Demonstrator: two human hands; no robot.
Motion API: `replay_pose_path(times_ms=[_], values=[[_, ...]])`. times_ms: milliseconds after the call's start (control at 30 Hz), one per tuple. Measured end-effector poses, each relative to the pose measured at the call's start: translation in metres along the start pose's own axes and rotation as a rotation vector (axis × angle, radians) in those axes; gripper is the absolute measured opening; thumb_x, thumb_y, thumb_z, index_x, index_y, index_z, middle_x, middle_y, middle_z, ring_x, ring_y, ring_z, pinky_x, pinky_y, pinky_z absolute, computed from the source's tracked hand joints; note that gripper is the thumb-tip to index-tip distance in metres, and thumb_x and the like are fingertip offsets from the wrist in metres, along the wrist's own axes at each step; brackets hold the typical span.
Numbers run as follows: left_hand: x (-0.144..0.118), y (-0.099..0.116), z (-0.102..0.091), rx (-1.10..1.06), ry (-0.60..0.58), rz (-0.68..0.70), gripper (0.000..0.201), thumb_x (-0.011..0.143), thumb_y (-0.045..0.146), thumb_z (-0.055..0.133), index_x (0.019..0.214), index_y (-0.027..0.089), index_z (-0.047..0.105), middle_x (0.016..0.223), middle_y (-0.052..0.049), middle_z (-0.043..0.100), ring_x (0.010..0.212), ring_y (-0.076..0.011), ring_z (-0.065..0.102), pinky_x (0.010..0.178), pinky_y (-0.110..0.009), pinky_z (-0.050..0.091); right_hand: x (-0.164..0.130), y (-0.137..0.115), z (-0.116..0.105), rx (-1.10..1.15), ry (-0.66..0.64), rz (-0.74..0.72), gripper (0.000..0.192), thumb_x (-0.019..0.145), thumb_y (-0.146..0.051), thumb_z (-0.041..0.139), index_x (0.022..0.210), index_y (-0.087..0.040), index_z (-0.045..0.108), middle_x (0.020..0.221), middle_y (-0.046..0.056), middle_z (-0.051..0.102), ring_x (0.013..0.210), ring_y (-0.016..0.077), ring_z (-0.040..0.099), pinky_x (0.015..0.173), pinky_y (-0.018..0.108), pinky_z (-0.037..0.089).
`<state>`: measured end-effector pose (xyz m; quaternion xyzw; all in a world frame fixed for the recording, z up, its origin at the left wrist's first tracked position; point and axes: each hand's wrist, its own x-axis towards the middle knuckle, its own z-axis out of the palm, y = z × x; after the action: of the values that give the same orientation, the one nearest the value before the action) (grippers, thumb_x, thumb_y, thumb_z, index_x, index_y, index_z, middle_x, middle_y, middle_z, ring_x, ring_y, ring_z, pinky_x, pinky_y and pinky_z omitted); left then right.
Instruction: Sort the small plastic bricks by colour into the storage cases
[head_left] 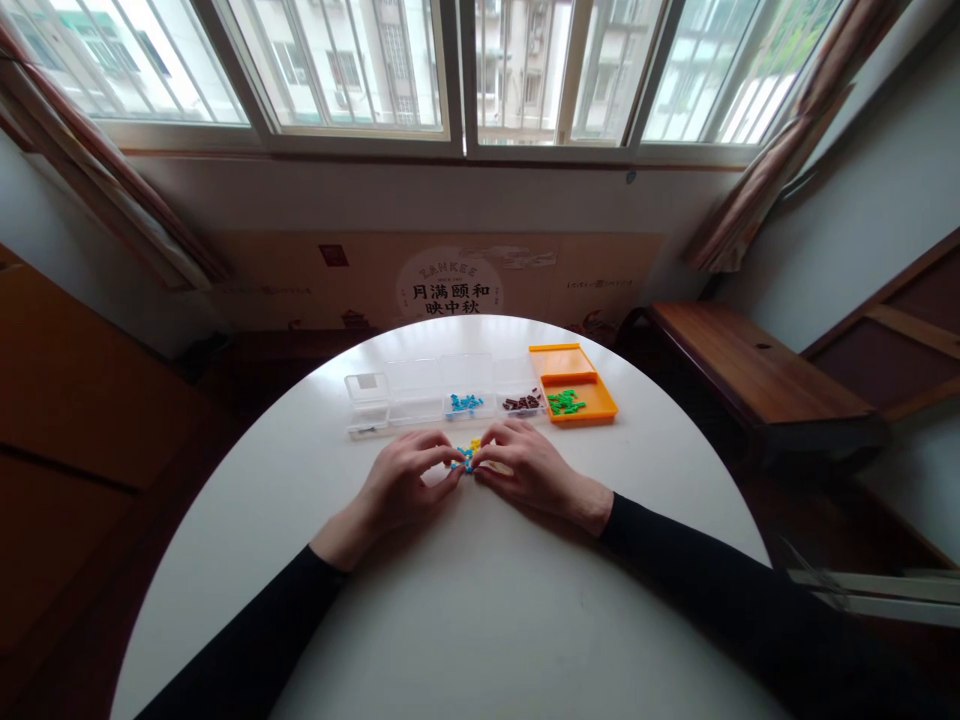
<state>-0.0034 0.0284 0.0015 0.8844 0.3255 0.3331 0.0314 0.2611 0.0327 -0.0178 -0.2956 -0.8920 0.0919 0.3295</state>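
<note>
My left hand (409, 478) and my right hand (525, 468) meet fingertip to fingertip on the round white table (465, 600). Between them they pinch a tiny build of blue and yellow bricks (466, 457). Just beyond the hands lies a row of clear plastic compartment boxes (405, 395); one holds blue pieces (466, 403), another brown pieces (523, 403). To the right of the row sits an orange tray (581, 405) with green pieces (565, 402) in it.
A wooden bench (750, 370) stands to the right of the table. A cardboard panel with printed characters (450, 290) leans against the wall under the windows. Dark wooden furniture flanks the left side.
</note>
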Motion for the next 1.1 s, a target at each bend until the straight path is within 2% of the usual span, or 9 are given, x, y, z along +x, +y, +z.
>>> replay_pose_path(times_ms=[200,367,567,800,1100], values=[[0.0,0.003,-0.001,0.041,0.012,0.027,0.006,0.099,0.029,0.076,0.097,0.025,0.08,0.09,-0.003,0.077,0.082,-0.0191,0.072,0.079,-0.034,0.055,0.0,-0.001,0.001,0.004,0.037,0.03,0.007,0.106,-0.03,0.075,0.106,-0.023,0.074,0.11,0.007,0.074,0.104,0.0253,0.065,0.098,0.042,0.051],[0.001,0.007,0.004,0.066,0.086,0.014,0.01,0.098,0.035,0.081,0.101,0.025,0.081,0.095,-0.004,0.08,0.085,-0.0199,0.075,0.081,-0.035,0.058,0.002,0.0,0.002,0.057,0.085,0.067,0.016,0.107,-0.038,0.074,0.103,-0.023,0.072,0.106,0.007,0.074,0.102,0.0252,0.067,0.097,0.041,0.052],[0.002,0.013,0.008,0.065,0.116,0.024,0.007,0.101,0.028,0.08,0.107,0.03,0.083,0.094,-0.001,0.08,0.085,-0.0171,0.075,0.084,-0.032,0.059,0.005,0.002,0.003,0.114,0.082,0.069,0.013,0.109,-0.034,0.072,0.104,-0.023,0.073,0.107,0.006,0.075,0.102,0.0244,0.068,0.098,0.041,0.052],[0.003,0.014,0.007,0.076,0.126,0.027,0.005,0.102,0.026,0.078,0.1,0.027,0.082,0.092,-0.001,0.08,0.082,-0.0167,0.074,0.083,-0.032,0.057,0.005,0.003,0.003,0.141,0.094,0.04,0.012,0.109,-0.033,0.071,0.103,-0.023,0.074,0.107,0.006,0.076,0.101,0.0235,0.069,0.099,0.041,0.053],[0.001,0.012,0.007,-0.02,0.135,-0.074,0.006,0.101,0.027,0.078,0.097,0.027,0.083,0.089,-0.002,0.079,0.077,-0.0166,0.071,0.076,-0.032,0.056,0.005,-0.004,0.001,0.115,0.115,0.049,0.005,0.108,-0.027,0.07,0.107,-0.024,0.073,0.108,0.006,0.076,0.102,0.0243,0.069,0.098,0.042,0.054]])
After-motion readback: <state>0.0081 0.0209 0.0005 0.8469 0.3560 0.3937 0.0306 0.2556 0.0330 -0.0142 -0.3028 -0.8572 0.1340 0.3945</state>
